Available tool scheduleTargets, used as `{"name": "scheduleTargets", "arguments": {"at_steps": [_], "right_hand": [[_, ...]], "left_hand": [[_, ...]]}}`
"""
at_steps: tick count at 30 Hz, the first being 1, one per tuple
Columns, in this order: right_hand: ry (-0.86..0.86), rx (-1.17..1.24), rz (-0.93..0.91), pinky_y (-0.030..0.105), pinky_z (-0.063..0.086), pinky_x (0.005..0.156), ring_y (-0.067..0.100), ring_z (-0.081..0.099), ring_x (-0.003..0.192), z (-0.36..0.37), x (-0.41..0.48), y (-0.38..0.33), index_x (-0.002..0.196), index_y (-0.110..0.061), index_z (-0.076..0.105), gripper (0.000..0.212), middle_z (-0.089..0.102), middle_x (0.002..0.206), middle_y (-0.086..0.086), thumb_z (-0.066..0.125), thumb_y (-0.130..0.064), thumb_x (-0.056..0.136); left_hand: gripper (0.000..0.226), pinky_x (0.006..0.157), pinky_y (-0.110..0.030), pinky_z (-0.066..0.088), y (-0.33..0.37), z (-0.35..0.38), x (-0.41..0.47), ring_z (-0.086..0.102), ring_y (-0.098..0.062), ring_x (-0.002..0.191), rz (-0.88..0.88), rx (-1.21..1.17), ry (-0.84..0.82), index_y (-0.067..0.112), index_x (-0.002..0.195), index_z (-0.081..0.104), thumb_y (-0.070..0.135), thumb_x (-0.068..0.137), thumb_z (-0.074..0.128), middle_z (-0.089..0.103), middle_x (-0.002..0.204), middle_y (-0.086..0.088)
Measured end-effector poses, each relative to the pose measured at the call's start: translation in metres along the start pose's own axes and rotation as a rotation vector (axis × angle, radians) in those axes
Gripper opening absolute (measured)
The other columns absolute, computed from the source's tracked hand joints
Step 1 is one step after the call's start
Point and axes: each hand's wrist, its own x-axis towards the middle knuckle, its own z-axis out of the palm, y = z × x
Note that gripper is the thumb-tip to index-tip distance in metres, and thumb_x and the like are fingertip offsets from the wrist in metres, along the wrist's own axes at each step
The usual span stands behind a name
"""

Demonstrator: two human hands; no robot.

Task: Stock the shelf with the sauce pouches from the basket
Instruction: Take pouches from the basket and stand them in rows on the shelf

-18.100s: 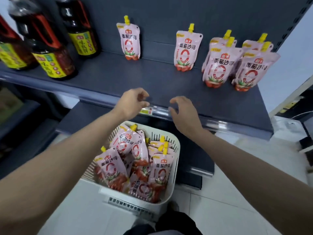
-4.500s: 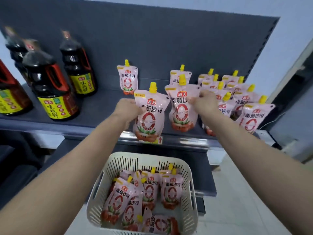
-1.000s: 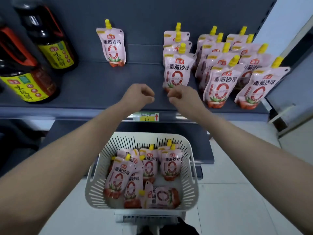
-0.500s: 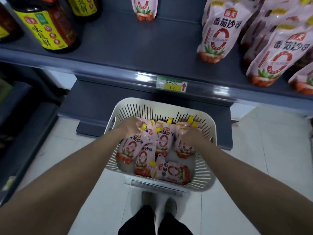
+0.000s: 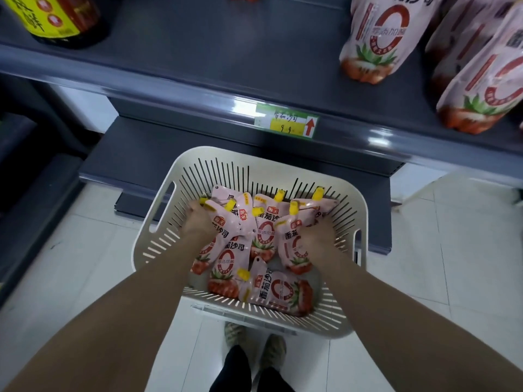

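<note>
Head view: the shelf (image 5: 198,66) has bare room left of the stocked pouches (image 5: 373,46) at its right end, so I'd aim there. Tomato sauce pouches (image 5: 277,290) lie heaped in the white basket (image 5: 254,152). My left hand (image 5: 198,224) has its grip closed on the left-edge pouch (image 5: 226,236), my right hand (image 5: 317,240) on the right-edge pouch (image 5: 291,239). I'd lift both by the neck, yellow spouts (image 5: 293,208) up.

Light: bright, even, probably overhead. Glare: white streaks along shelf lip (image 5: 376,141). Blur: motion smear on shelved pouches (image 5: 373,38), sauce bottle (image 5: 56,18). Edges: wide-angle bowing, dim left side.
</note>
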Motion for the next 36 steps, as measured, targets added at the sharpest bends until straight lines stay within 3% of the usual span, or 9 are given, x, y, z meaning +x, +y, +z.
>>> {"name": "scheduleTargets", "arguments": {"at_steps": [2,6,9,13,21,25,29,33,36], "right_hand": [[-0.006,-0.041,0.01,0.02,0.043,0.061,0.028,0.062,0.105,0.007,0.003,0.001,0.119,-0.006,0.058,0.038,0.064,0.115,0.008,0.059,-0.025,0.086],[-0.001,-0.221,-0.06,0.034,0.051,0.084,0.028,0.06,0.105,0.046,0.068,0.043,0.116,-0.018,0.053,0.055,0.062,0.116,0.008,0.047,-0.053,0.074],[-0.014,-0.243,-0.1,0.038,0.053,0.085,0.025,0.063,0.094,0.025,0.014,0.008,0.093,-0.019,0.054,0.025,0.064,0.099,0.004,0.068,-0.032,0.077],[-0.04,-0.341,-0.273,0.034,0.049,0.093,0.024,0.065,0.098,0.019,-0.008,-0.009,0.086,-0.019,0.062,0.004,0.068,0.101,0.003,0.061,-0.016,0.088],[-0.038,-0.476,-0.457,0.031,0.054,0.084,0.021,0.065,0.085,-0.004,-0.038,-0.016,0.089,-0.008,0.07,0.024,0.071,0.097,0.007,0.047,-0.002,0.089],[0.073,-0.343,-0.531,0.03,0.053,0.079,0.024,0.065,0.089,-0.034,-0.067,-0.041,0.101,-0.009,0.071,0.031,0.071,0.107,0.009,0.043,-0.001,0.09],[0.212,-0.097,-0.582,0.027,0.045,0.082,0.028,0.062,0.101,-0.072,-0.099,-0.078,0.107,-0.004,0.07,0.029,0.07,0.11,0.014,0.044,-0.003,0.092],[0.343,0.109,-0.674,0.028,0.039,0.07,0.034,0.061,0.095,-0.113,-0.129,-0.122,0.094,0.002,0.068,0.024,0.069,0.099,0.018,0.046,-0.007,0.092],[0.43,0.239,-0.686,0.033,0.044,0.072,0.032,0.059,0.09,-0.137,-0.148,-0.16,0.094,0.005,0.067,0.023,0.067,0.097,0.02,0.045,-0.004,0.091]], "left_hand": [[0.062,0.095,-0.05,0.048,-0.002,0.002,0.001,0.055,-0.039,0.113,0.004,0.025,0.037,0.004,0.121,0.027,-0.001,0.074,0.067,0.054,0.121,-0.022],[0.051,0.086,-0.042,0.052,0.0,-0.002,-0.002,0.062,-0.036,0.104,-0.008,0.059,0.053,0.001,0.13,0.025,0.001,0.086,0.052,0.062,0.109,-0.02],[0.033,0.086,-0.038,0.053,0.003,-0.012,-0.006,0.063,-0.032,0.102,0.067,0.178,0.011,0.001,0.121,0.052,0.01,0.09,0.05,0.065,0.109,-0.016],[0.029,0.085,-0.035,0.054,0.003,-0.024,-0.015,0.064,-0.027,0.095,0.052,0.187,-0.053,-0.001,0.111,0.058,0.017,0.089,0.05,0.066,0.102,-0.015],[0.028,0.079,-0.029,0.048,0.017,-0.07,-0.059,0.064,-0.027,0.1,0.132,0.109,-0.044,0.0,0.107,0.063,0.021,0.091,0.052,0.068,0.109,-0.014],[0.015,0.062,-0.028,0.048,0.031,-0.104,-0.084,0.058,-0.022,0.08,0.129,-0.121,-0.011,0.002,0.084,0.063,0.013,0.088,0.055,0.067,0.096,-0.016],[0.014,0.057,-0.027,0.047,0.054,-0.151,-0.109,0.056,-0.017,0.063,0.186,-0.361,0.076,0.002,0.094,0.067,0.012,0.085,0.062,0.063,0.083,-0.009],[0.017,0.085,-0.043,0.056,0.085,-0.204,-0.132,0.063,-0.022,0.079,0.29,-0.67,0.101,0.001,0.095,0.067,0.01,0.081,0.069,0.067,0.092,-0.013],[0.02,0.085,-0.048,0.056,0.106,-0.241,-0.145,0.067,-0.029,0.087,0.372,-0.761,0.147,0.001,0.1,0.067,0.008,0.081,0.068,0.07,0.101,-0.017]]}}
